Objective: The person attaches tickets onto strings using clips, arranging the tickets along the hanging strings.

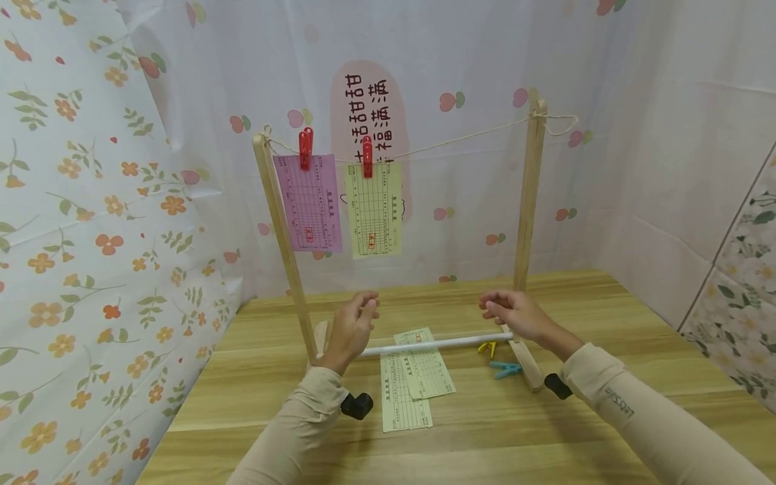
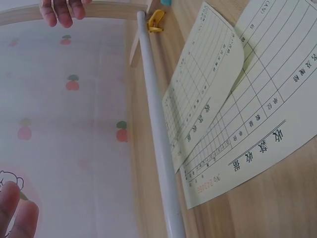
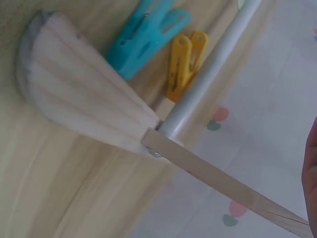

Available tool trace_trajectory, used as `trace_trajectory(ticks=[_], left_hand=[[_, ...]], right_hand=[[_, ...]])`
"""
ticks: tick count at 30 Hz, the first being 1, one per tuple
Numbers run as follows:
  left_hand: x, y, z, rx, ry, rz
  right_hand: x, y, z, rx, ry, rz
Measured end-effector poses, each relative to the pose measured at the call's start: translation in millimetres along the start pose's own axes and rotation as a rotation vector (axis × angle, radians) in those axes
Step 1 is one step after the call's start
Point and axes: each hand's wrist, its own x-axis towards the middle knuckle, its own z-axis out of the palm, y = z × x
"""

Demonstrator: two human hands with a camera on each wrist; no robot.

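My left hand hovers by the left end of a white rod, fingers loosely bent and nothing in them. Across from it, my right hand is likewise relaxed and holds nothing, near the right wooden post. Two pale yellow receipt slips overlap on the table, partly under the rod. A yellow clothespin and a blue clothespin lie by the right foot of the frame. On the string hang a purple slip and a yellow slip, each under a red clothespin.
The left wooden post leans slightly. Two black objects appear beside the wrists. Behind the wooden table hangs a printed curtain, and a floral cloth covers the left side.
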Motion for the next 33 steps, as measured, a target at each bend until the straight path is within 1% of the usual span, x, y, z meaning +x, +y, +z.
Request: trace_trajectory(ticks=[6, 14, 21, 27, 30, 33], left_hand=[[-3.0, -4.4, 2.9, -0.006, -0.014, 0.003], [-9.2, -11.2, 7.8, 0.03, -0.06, -0.04], [-17.4, -18.7, 12.5, 0.067, -0.096, -0.032], [-23.6, -23.6, 15.7, 0.066, -0.127, -0.054], [-26.8, -26.8, 16.9, 0.061, -0.157, -0.058], [-30.5, -30.4, 18.4, 0.06, -0.187, -0.066]], right_hand=[[-3.3, 7.8, 2.3, -0.018, -0.006, 0.033], [-9.8, 18.2, 4.0, 0.001, -0.02, 0.077], [-13.5, 23.7, 6.6, -0.004, -0.025, 0.057], [-15.8, 29.2, 9.6, 0.03, -0.024, 0.076], [-17.4, 32.5, 11.3, -0.004, -0.018, 0.079], [-19.5, 35.2, 13.0, -0.082, -0.011, 0.078]])
